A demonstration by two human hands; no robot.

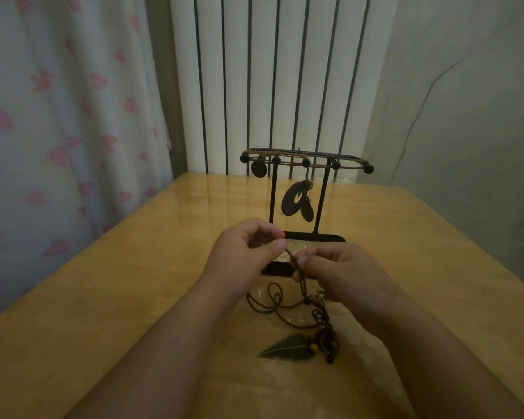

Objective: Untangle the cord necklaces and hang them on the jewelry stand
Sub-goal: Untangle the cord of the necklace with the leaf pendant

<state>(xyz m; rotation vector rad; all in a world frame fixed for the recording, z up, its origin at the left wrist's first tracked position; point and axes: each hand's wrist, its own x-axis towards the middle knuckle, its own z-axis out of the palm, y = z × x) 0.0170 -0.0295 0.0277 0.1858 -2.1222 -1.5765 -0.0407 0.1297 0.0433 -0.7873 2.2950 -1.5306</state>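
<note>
Both my hands are up in front of me, just near of the black metal jewelry stand [312, 237], working the same dark brown cord necklace [291, 257]. My left hand [248, 246] pinches the cord between thumb and forefinger, the other fingers curled in. My right hand [339, 273], just right of it and a little nearer, grips the cord lower down with thumb and fingers.

From my right hand the cord drops to the glossy yellow wooden table [118, 297] and lies there in loose loops between my wrists. At its near end a dark metal feather pendant [288, 349] lies flat, with a cluster of small wooden beads [327, 343] at its right.

On the stand's top bar, other cords are already draped. A dark round disc pendant [258, 169] hangs at the left, a dark oval ring pendant [294, 201] in the middle.

Far off stand a white ribbed radiator [270, 71] and, at left, a white curtain with pink prints [58, 116].
</note>
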